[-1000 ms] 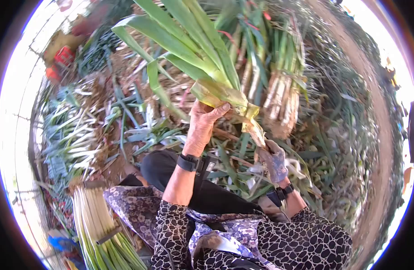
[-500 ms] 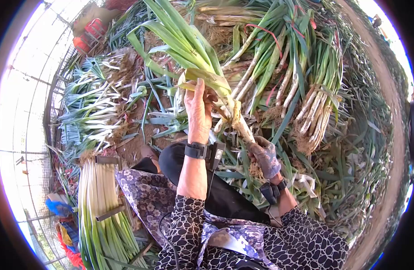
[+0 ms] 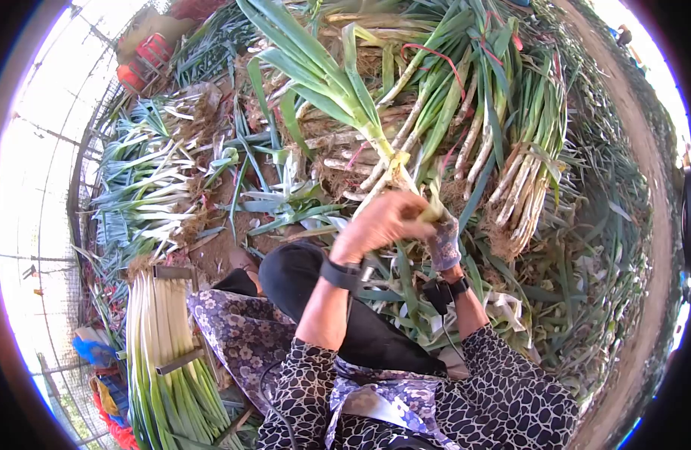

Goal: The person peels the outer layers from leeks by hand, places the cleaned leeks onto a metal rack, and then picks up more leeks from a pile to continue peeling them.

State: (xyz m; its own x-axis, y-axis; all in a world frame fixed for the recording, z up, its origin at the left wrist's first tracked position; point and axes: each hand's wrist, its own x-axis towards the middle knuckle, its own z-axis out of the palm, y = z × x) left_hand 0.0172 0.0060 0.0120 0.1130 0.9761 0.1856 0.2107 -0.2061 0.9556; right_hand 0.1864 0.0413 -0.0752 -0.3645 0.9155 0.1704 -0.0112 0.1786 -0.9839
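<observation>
A leek (image 3: 334, 94) with long green leaves slants upward to the far left in front of me. My right hand (image 3: 443, 244), in a grey-blue glove, is closed around its lower stalk, partly hidden behind my left hand. Bare and smeared by motion, my left hand (image 3: 383, 225) crosses in front of the lower stalk, its fingertips close to the glove. A pale green strip of outer leaf (image 3: 435, 202) hangs down beside those fingertips. Whether they grip it cannot be made out. The root end is hidden.
Leeks (image 3: 158, 315) lie stacked in a metal-barred rack at lower left. Loose leeks (image 3: 147, 176) lie farther up on the left. Tied bundles (image 3: 529, 180) with roots stand at upper right. Leaf scraps (image 3: 555, 300) cover the ground on the right.
My left hand has moved from the leek's upper leaves down and right to near the gloved hand. The yellowish outer leaf no longer wraps the upper stalk. The right hand keeps its hold.
</observation>
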